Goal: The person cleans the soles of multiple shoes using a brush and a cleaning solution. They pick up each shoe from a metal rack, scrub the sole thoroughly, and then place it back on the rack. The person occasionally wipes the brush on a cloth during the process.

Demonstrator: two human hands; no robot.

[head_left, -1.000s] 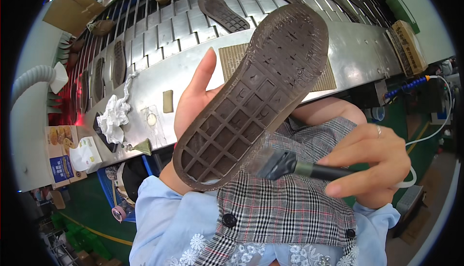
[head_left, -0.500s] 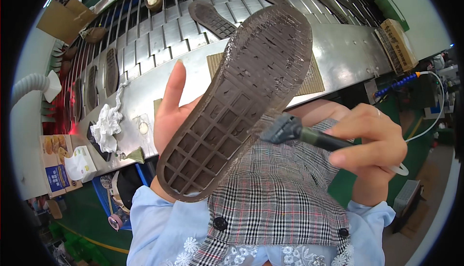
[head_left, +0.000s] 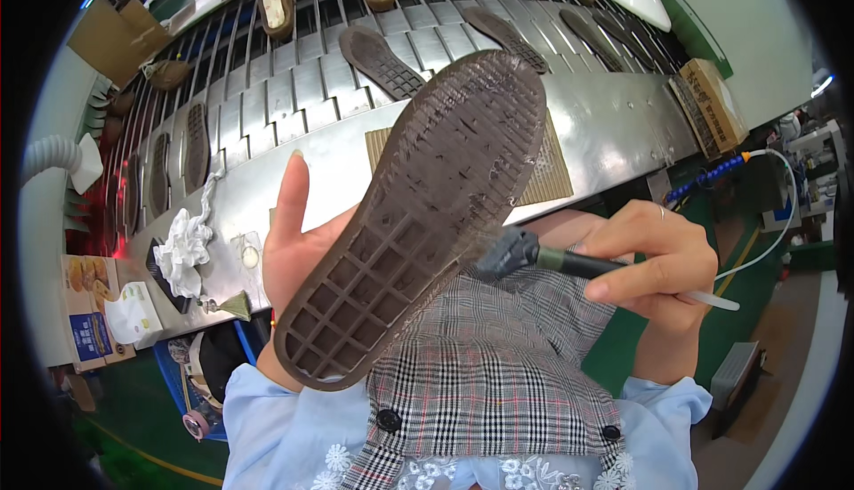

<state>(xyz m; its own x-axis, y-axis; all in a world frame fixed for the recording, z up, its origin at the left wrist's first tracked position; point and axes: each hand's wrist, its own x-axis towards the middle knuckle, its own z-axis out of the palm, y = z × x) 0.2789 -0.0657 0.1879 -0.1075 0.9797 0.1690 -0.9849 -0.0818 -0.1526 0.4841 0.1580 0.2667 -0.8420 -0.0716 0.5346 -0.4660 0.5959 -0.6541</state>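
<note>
Our right hand (head_left: 654, 259) closes finger and thumb around a dark-handled brush (head_left: 578, 263), its bristles pointing left at a brown shoe sole (head_left: 427, 205), wide side up to our view. Bristles and sole meet, or nearly so, midway along the sole's right-hand long edge; blur keeps us from telling whether they touch. The sole lies to the left of that hand, its long axis slanting from lower left, where the square grid is, to upper right. Nearer to it is our left hand (head_left: 298, 259), set behind the sole with the thumb spread wide; the other fingers are hidden, so we cannot tell how they grip. Beyond, a ribbed mat (head_left: 547, 165) lies on our metal tabletop (head_left: 614, 125), with a crumpled white cloth (head_left: 185, 245) off to the left. At the tabletop's left end stand a white tissue pack (head_left: 138, 316) and a printed carton (head_left: 89, 312); below, a blue basket (head_left: 165, 369) holds dark and pale items we cannot make out. A brown cardboard box (head_left: 712, 103) stands at the far right, its contents unseen by us.
</note>
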